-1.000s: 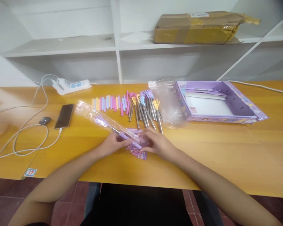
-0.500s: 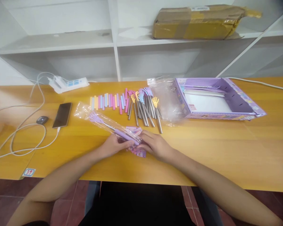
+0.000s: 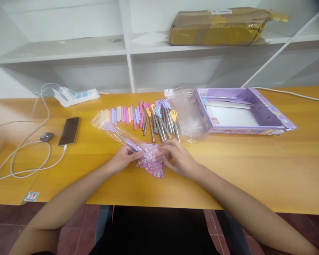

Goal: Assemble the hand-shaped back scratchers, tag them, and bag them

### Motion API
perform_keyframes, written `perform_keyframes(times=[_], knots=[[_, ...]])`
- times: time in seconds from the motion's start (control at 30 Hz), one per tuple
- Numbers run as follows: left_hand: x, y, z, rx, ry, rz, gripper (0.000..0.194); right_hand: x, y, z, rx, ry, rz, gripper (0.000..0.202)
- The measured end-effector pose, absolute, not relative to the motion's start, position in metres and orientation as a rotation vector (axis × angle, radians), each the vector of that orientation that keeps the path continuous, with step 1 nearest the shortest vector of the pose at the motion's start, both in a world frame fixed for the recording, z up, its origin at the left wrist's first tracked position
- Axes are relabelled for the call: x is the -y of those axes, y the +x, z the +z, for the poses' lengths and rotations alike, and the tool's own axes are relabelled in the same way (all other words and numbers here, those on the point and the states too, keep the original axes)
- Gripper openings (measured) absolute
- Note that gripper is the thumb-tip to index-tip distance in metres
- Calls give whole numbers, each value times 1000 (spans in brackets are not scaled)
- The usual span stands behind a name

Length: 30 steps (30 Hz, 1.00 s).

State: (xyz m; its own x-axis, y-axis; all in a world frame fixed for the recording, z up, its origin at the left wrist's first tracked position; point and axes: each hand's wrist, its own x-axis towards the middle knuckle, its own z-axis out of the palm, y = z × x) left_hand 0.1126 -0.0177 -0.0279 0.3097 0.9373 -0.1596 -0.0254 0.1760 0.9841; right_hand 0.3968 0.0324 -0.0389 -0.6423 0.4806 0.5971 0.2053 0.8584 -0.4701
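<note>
My left hand [image 3: 124,158] is closed around a clear plastic sleeve [image 3: 122,134] that holds a purple back scratcher [image 3: 131,143] with a hand-shaped head. Its head points up and to the left. Just below and right of the sleeve are several pink and purple printed cards [image 3: 157,170], partly covered by it. My right hand [image 3: 175,157] has its fingers curled at the sleeve's lower right end; whether they grip the film is too blurred to tell. Beyond my hands lie several metal-handled scratchers [image 3: 159,122] with coloured heads.
Behind my left hand is a row of coloured tubes [image 3: 122,115]. Clear bags [image 3: 187,117] lie beside a purple open box [image 3: 244,130] at right. A phone [image 3: 69,131], mouse [image 3: 46,136], cables and power strip [image 3: 79,97] lie left. Shelves hold a taped parcel [image 3: 218,28].
The purple scratcher sits deeper in the sleeve's left part, and the sleeve's lower end now lies over the cards. My right hand has shifted slightly right and up.
</note>
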Motion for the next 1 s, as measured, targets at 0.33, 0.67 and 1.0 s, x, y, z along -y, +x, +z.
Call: perform_keyframes(times=[0.33, 0.67, 1.0], knots=[[27, 123, -23, -1050, 1259, 725, 54, -26, 394, -30, 2207, -181, 274, 13], [36, 132, -29, -972, 1240, 647, 55, -21, 382, -34, 2194, -283, 543, 8], [38, 135, -27, -969, 1273, 699, 36, -20, 382, -32, 2171, -331, 568, 13]])
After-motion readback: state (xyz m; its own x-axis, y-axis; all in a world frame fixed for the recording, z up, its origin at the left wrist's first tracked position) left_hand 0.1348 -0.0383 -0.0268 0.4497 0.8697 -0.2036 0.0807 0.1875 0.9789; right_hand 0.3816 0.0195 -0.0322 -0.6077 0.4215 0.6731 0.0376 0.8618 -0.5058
